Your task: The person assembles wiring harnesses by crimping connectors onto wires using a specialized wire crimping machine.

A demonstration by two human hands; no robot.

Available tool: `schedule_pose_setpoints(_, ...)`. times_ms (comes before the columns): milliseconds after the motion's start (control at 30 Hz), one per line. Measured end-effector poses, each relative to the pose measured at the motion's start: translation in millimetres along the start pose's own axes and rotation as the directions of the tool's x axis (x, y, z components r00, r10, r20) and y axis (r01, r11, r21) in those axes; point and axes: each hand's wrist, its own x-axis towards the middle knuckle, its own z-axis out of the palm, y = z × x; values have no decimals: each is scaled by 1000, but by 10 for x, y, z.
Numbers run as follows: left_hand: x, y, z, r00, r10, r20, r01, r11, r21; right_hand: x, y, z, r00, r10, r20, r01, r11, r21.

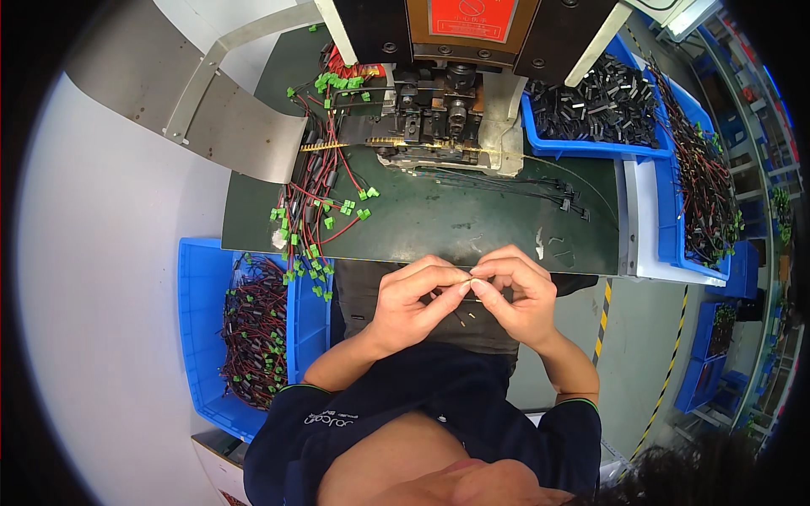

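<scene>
My left hand [420, 297] and my right hand [516, 293] meet just off the front edge of the green-topped bench [422, 236], above my lap. Thumb and forefinger of each are pinched together, tips touching or nearly so. Whatever lies between them is too small to make out, though small pale metal ends [461, 319] show below the fingers. Beyond them stands a crimping press [447, 110] with a strip of gold terminals [325, 147] fed in from the left. Several dark wires with black connectors [567, 199] lie on the bench in front of the press.
Red-and-black wires with green connectors [316, 221] heap at the bench's left, some hanging over its edge. A blue bin [196, 329] of similar wires stands lower left. At right are blue bins of black plastic parts [595, 105] and wires [704, 181]. A curved metal guide [245, 126] reaches in from the left.
</scene>
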Motion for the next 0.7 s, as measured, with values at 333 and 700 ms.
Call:
schedule_pose_setpoints(333,17,-22,2,999,25,28,-26,999,22,5,9,-15,975,-221,-13,212,951,-224)
schedule_pose_setpoints(700,30,-48,0,999,24,48,-25,1000,9,23,10,-2,934,-357,-7,334,878,-342)
